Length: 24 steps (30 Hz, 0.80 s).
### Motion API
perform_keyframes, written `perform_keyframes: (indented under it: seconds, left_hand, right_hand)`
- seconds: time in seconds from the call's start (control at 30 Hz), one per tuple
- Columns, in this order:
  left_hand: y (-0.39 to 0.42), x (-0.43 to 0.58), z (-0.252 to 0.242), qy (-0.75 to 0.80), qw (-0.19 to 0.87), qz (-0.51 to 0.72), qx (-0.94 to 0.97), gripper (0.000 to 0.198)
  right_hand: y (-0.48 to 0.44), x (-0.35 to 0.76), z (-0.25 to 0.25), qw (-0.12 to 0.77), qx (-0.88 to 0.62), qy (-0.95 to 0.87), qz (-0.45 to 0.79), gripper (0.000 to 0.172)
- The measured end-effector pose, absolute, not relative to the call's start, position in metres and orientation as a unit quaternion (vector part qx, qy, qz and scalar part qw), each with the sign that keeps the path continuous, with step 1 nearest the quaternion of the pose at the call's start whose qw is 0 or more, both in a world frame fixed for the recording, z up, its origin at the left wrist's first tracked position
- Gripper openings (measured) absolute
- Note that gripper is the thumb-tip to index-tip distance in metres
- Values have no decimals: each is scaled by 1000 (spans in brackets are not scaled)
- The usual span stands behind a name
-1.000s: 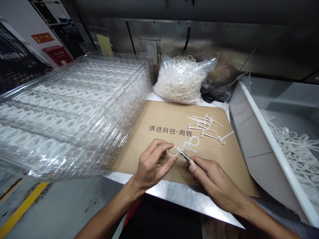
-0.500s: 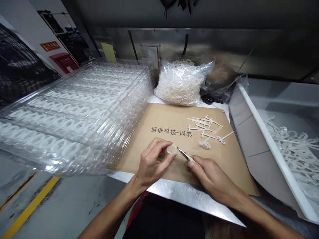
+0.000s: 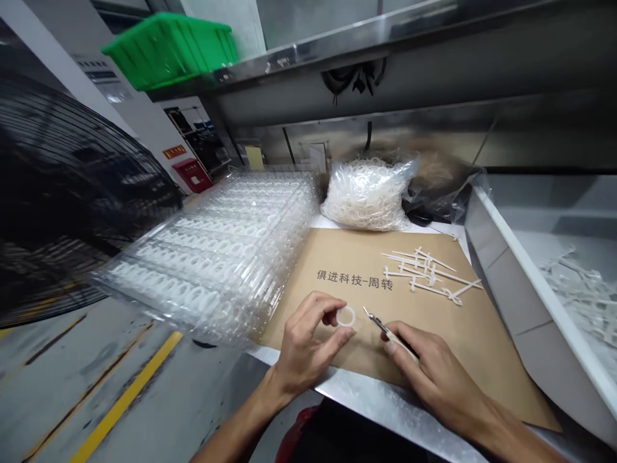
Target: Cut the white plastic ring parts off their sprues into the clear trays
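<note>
My left hand (image 3: 308, 344) pinches a small white plastic ring (image 3: 346, 316) between thumb and fingers, just above a brown cardboard sheet (image 3: 463, 341) with printed characters. My right hand (image 3: 427, 368) grips small cutting nippers (image 3: 380, 326), whose tip points at the ring a short gap away. Several white plastic sprue sticks (image 3: 427, 270) lie on the cardboard beyond the hands.
A stack of clear trays with white rings (image 3: 216, 247) lies to the left. A clear bag of white rings (image 3: 369, 193) sits at the back. A white bin (image 3: 525, 283) with plastic scraps stands right. A green crate (image 3: 168, 48) sits overhead; a black fan guard (image 3: 62, 212) fills the left.
The ring piece once joined to a sprue is now a single ring in my left hand. The nippers have drawn slightly away from it. The camera view has tilted upward.
</note>
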<state>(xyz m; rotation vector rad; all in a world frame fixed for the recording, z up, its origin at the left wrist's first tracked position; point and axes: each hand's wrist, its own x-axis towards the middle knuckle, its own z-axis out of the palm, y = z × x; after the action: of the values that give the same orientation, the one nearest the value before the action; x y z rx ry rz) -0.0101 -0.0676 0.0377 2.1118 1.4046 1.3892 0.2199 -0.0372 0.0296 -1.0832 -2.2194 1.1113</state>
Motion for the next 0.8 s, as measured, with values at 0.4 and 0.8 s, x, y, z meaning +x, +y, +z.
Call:
perform_keyframes:
  seconds: [0.4, 0.8]
  left_hand:
    - [-130, -74, 160, 476, 169, 397, 766, 36]
    - [55, -198, 182, 622, -72, 126, 770, 41]
  right_hand:
    - [-30, 224, -15, 339, -275, -894, 103, 22]
    - [-24, 222, -12, 367, -262, -891, 51, 23]
